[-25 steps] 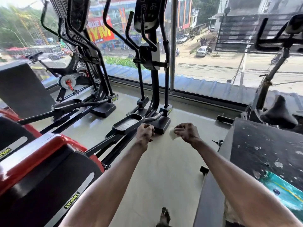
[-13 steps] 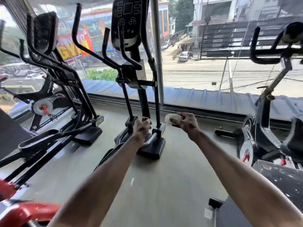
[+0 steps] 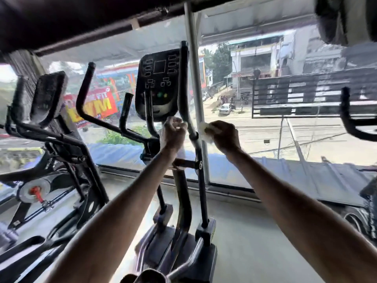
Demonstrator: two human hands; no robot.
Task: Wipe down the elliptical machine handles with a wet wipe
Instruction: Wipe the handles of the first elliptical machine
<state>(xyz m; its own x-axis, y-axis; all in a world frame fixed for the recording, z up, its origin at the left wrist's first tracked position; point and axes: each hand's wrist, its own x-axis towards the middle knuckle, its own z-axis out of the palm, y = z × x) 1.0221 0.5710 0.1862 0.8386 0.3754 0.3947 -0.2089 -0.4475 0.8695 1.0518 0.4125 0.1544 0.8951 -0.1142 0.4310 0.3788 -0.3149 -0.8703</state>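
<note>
A black elliptical machine stands straight ahead, its console [image 3: 159, 82] at the height of my hands. Its right moving handle [image 3: 184, 78] rises beside the console, and the left one [image 3: 84, 88] curves up further left. My right hand [image 3: 225, 136] grips a crumpled white wet wipe [image 3: 203, 130] just right of the right handle's lower shaft [image 3: 192, 133], very close to it; contact is unclear. My left hand [image 3: 174, 132] is a closed fist just left of that shaft, below the console. Whether it holds anything is hidden.
A second elliptical [image 3: 48, 94] and a spin bike flywheel [image 3: 33, 193] stand to the left. Another bike's black handlebar [image 3: 346, 119] is at the right edge. A grey window post [image 3: 195, 88] and a glass wall run behind the machines.
Both hands rose from pedal height up to the handle shaft below the console. The view tilted up and closed in on the elliptical. The wipe stayed in my right hand.
</note>
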